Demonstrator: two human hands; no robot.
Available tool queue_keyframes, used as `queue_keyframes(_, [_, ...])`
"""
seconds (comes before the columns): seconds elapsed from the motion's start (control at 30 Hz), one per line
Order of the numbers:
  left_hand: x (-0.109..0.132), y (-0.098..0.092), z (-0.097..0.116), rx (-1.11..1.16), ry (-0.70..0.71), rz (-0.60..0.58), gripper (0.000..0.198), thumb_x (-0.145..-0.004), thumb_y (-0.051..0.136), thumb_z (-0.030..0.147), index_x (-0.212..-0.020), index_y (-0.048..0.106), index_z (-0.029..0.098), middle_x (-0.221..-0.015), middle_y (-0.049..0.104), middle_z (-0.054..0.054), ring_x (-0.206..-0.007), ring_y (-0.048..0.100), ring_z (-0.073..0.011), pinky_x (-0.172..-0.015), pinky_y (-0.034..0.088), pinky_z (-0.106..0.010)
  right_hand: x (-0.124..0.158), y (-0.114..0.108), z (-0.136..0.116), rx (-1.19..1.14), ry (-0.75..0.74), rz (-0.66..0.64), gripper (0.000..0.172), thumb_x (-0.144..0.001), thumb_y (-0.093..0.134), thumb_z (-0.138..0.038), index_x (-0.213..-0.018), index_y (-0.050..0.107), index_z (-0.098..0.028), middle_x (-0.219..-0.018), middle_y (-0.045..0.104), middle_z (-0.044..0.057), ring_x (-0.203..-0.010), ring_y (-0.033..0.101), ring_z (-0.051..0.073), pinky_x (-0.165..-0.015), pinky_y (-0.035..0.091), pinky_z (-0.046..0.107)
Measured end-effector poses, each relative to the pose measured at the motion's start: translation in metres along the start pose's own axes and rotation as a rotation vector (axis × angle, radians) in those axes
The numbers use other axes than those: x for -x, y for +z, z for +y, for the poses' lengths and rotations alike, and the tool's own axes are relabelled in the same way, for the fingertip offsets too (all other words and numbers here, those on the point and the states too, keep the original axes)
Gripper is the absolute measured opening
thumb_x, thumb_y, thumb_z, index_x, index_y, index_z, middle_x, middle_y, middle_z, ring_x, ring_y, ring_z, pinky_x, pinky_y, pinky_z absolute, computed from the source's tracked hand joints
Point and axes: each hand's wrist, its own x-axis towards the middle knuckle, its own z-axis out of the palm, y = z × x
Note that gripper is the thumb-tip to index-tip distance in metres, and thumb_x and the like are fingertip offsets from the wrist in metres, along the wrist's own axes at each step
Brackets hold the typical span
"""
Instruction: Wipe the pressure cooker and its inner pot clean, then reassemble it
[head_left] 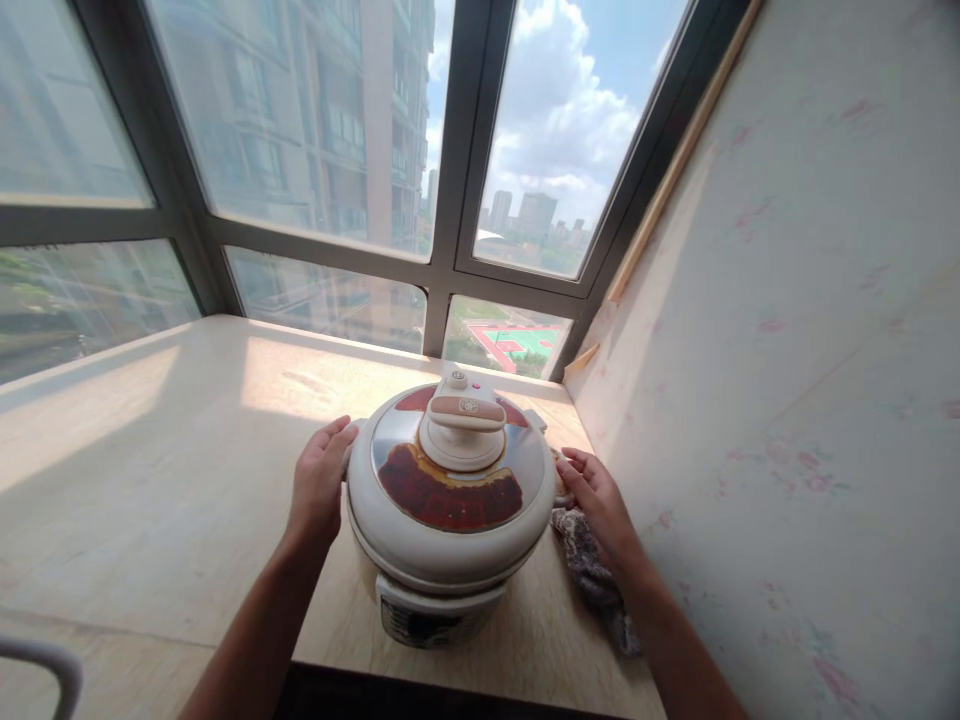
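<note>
A white electric pressure cooker (450,555) with a silver and dark red lid stands upright on the pale marble-like sill. Its lid handle (468,412) is on top, and a dark control panel faces me. My left hand (322,475) is closed round the cooker's left side handle, mostly hiding it. On the other side, my right hand (596,495) has its fingers curled on the right side handle (562,480). Below that hand, a crumpled grey patterned cloth (596,580) lies beside the cooker.
Windows with dark grey frames (469,150) rise behind the sill (150,500). A flower-patterned wall (810,400) stands close on the right. At the lower left, a curved white bar (45,655) enters the view. The sill's dark front edge (420,695) runs below the cooker.
</note>
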Motion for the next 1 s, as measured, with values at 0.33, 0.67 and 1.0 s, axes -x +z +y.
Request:
queue_keyframes(0.33, [-0.006, 0.001, -0.013, 0.208, 0.094, -0.096, 0.045, -0.063, 0.069, 0.028, -0.106, 0.072, 0.016, -0.112, 0.074, -0.009, -0.099, 0.069, -0.0244, -0.084, 0.055, -0.032, -0.001, 0.023, -0.078, 0.198, -0.525, -0.141, 0.032, -0.094, 0.061, -0.047, -0.113, 0.068, -0.022, -0.117, 0.071, 0.008, -0.113, 0.064, 0.024, -0.104, 0.048, 0.045])
queue_keyframes(0.67, [-0.007, 0.0, -0.011, 0.176, 0.115, -0.124, 0.04, -0.058, 0.072, 0.034, -0.092, 0.073, 0.013, -0.08, 0.074, -0.005, -0.07, 0.064, -0.0178, -0.062, 0.048, -0.027, -0.067, 0.094, -0.124, 0.53, -0.8, -0.94, 0.065, -0.082, 0.077, -0.051, -0.137, 0.061, -0.02, -0.146, 0.058, 0.013, -0.14, 0.05, 0.029, -0.119, 0.037, 0.046])
queue_keyframes(1.0, [-0.009, 0.002, -0.017, 0.159, 0.169, -0.071, 0.035, -0.063, 0.067, 0.034, -0.091, 0.073, 0.013, -0.086, 0.074, -0.008, -0.079, 0.066, -0.0219, -0.072, 0.05, -0.032, -0.054, 0.104, -0.107, 0.346, -0.691, -0.853, 0.051, -0.082, 0.074, -0.041, -0.13, 0.069, -0.023, -0.131, 0.071, 0.006, -0.123, 0.064, 0.028, -0.111, 0.045, 0.044])
